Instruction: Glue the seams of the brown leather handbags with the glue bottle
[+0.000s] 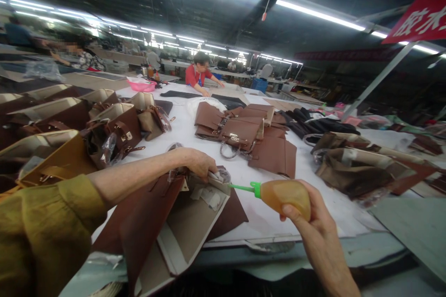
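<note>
- Closest to you is your olive sleeve (pixel 55 227), pushed up your left forearm.
- Right in front, there's the brown handbag (pixel 146 213) you're on, lying open at the table's near edge, pale lining (pixel 190 222) showing.
- Your right hand (pixel 315 216) is wrapped around a squeeze bottle (pixel 284 195) of amber liquid, thumb underneath, so yeah, a proper hold.
- The bottle's tipped sideways, its long green nozzle (pixel 244 188) pointing left at the bag's far edge. Can't tell if the tip actually touches.
- Your left hand (pixel 201 163) is over at that far edge, fingers closed on the bag right by the nozzle tip.
- Past that on the white tabletop (pixel 351 216), a heap of brown bags (pixel 242 132); more open ones to your left, including a mustard bag (pixel 52 162).
- Further back, a pink basin (pixel 141 85) and a co-worker in red (pixel 198 75) leaning over the table.
</note>
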{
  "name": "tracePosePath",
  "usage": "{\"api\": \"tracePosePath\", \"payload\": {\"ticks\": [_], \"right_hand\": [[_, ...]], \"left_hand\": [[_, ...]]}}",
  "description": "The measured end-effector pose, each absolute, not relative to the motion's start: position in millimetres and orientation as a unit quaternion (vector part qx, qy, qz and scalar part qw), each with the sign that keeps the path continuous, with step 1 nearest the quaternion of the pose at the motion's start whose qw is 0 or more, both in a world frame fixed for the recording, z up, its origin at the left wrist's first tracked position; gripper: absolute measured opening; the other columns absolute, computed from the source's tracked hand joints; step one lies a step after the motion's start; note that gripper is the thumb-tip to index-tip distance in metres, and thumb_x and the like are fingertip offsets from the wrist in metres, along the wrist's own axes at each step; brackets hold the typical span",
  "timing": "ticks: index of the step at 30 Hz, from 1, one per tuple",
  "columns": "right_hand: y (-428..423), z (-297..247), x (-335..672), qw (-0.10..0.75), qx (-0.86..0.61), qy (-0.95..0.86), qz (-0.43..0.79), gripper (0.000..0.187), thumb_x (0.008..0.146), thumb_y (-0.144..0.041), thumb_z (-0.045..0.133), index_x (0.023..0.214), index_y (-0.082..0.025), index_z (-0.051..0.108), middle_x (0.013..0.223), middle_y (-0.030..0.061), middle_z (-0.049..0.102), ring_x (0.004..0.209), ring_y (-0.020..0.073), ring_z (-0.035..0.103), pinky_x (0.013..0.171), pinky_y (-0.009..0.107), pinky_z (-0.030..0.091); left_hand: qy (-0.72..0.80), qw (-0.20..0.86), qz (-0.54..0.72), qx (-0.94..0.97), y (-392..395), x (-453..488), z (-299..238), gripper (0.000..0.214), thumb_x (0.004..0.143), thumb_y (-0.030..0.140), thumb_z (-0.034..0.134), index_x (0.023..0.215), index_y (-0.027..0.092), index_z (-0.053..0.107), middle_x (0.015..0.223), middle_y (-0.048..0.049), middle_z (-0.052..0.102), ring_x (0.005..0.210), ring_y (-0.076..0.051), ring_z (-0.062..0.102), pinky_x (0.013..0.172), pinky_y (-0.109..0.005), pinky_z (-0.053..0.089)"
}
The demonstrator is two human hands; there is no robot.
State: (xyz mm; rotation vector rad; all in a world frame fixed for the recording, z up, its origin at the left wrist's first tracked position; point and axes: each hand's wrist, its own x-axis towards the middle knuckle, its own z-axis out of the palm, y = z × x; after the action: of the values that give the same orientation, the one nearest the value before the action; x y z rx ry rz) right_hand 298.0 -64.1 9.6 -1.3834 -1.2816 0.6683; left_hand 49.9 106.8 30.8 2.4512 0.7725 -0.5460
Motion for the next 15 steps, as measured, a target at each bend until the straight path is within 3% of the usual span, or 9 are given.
{"api": "tracePosePath", "payload": {"ticks": [5,15], "right_hand": [[-66,2,302,0.545,-0.581,-0.539,0.273,0.05,0.074,-0.043,0.067,0.116,-0.024,0.047,0.108,0.0042,0.054,0.093,0.0235,0.052,0.07,0.029,0.041],[-66,1,304,0.542,-0.582,-0.558,0.238,0.052,0.068,-0.044,0.071,0.113,-0.028,0.051,0.105,0.0014,0.055,0.091,0.0215,0.055,0.073,0.026,0.044]], "left_hand": [[0.29,0.228,-0.21,0.905,106,50,33,0.03,0.065,0.023,0.058,0.094,0.024,0.067,0.078,0.0014,0.068,0.066,-0.014,0.055,0.055,-0.021,0.039],[0.276,0.206,-0.228,0.911,103,54,37,0.034,0.066,0.023,0.057,0.099,0.024,0.066,0.087,0.0001,0.069,0.07,-0.014,0.057,0.059,-0.021,0.041]]}}
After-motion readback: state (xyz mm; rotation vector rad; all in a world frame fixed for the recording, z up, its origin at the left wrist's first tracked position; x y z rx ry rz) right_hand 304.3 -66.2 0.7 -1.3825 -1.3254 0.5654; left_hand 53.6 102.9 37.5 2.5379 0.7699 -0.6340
